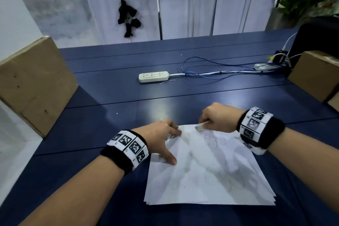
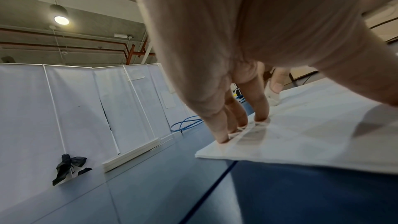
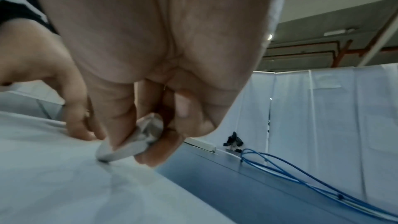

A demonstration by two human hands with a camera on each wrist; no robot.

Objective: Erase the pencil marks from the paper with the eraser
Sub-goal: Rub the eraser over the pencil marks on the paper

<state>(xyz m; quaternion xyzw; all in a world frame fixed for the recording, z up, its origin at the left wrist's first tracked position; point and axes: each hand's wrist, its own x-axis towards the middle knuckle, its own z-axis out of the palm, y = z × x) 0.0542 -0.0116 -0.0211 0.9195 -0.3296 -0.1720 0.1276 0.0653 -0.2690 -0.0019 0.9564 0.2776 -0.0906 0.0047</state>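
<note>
A stack of white paper (image 1: 201, 174) with faint pencil circles lies on the blue table (image 1: 110, 134) in front of me. My left hand (image 1: 161, 139) presses the paper's far left corner flat, fingers (image 2: 221, 135) straight and thumb spread on the sheet (image 2: 312, 125). My right hand (image 1: 216, 117) pinches a worn white eraser (image 1: 200, 127) between thumb and fingers. In the right wrist view the eraser (image 3: 129, 144) touches the paper (image 3: 64, 176) near its far edge, close to the left hand (image 3: 71, 108).
A white power strip (image 1: 153, 76) with blue cables (image 1: 220, 73) lies further back on the table. Cardboard boxes stand at the left (image 1: 34, 82) and right (image 1: 315, 77) edges. White partition panels (image 1: 183, 2) close off the back.
</note>
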